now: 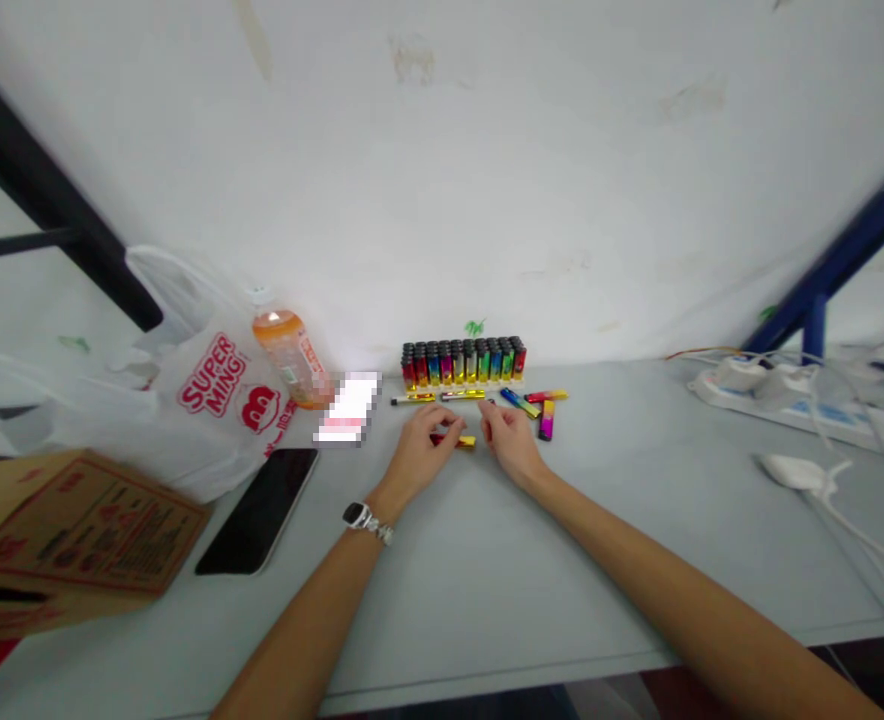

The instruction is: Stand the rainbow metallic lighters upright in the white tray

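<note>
My left hand (pixel 421 445), with a watch on its wrist, is closed around a red and yellow lighter (pixel 467 442) low over the table. Just to the right, my right hand (pixel 515 438) has its fingers curled together; a small dark bit shows at the fingertips, too small to name. Beyond the hands, a block of upright multicoloured lighters (pixel 463 365) stands in rows by the wall. Between block and hands lie two yellowish lighters (pixel 463 395). Beside my right hand lie a blue-green lighter (pixel 520 403), a red-yellow lighter (pixel 547 396) and a purple-yellow lighter (pixel 546 420).
On the left are a cardboard box (pixel 89 530), a white plastic bag (pixel 209 400), an orange drink bottle (pixel 292 355), a black phone (pixel 260 512) and a blurred white item (pixel 350 408). A power strip (pixel 802 405) and white cables (pixel 854 520) lie at the right.
</note>
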### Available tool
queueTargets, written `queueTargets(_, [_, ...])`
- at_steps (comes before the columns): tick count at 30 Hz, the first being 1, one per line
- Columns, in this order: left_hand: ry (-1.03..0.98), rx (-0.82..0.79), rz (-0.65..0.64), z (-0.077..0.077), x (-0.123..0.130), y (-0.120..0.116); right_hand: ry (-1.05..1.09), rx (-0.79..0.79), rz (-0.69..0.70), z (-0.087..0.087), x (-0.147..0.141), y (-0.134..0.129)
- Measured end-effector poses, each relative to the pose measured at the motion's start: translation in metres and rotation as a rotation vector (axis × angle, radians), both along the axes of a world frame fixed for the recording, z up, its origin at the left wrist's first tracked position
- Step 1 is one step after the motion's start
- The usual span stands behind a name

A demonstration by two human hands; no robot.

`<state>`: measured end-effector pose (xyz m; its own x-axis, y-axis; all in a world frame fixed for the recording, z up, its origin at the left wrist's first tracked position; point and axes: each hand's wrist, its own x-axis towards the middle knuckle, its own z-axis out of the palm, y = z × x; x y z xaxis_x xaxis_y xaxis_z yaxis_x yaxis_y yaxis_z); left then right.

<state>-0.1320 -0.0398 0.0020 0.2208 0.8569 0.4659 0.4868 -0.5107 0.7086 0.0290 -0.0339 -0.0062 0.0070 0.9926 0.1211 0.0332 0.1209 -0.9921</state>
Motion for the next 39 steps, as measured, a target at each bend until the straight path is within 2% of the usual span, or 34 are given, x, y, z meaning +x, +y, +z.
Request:
queueTargets(8, [0.043, 0.038, -0.007, 0.0, 0.003, -0.002, 0.028, 0.076, -0.042, -0.013, 0.003, 0.001])
queueTargets(16, [0.033, 0.038, -0.015, 0.0, 0.001, -0.001, 0.024, 0.129, 0.082, -0.001, 0.001, -0.007])
queueTargets(21, [0.036, 0.028, -0.014, 0.001, 0.001, -0.001, -0.052, 0.259, -0.026, 0.002, 0.0, -0.012])
queueTargets(26, [0.033, 0.028, -0.006, 0.001, 0.001, -0.001, 0.044, 0.137, 0.099, -0.001, -0.003, -0.014])
queueTargets(30, [0.031, 0.015, -0.01, 0.0, 0.0, -0.001, 0.142, 0.096, 0.124, 0.003, -0.005, -0.015])
queueTargets(36, [0.045, 0.016, -0.005, 0.001, 0.0, -0.002, 0.218, -0.155, 0.045, 0.006, -0.002, -0.012])
queueTargets(39, [0.047, 0.021, -0.001, 0.0, 0.001, -0.002, 0.19, -0.166, -0.044, 0.004, 0.0, -0.008])
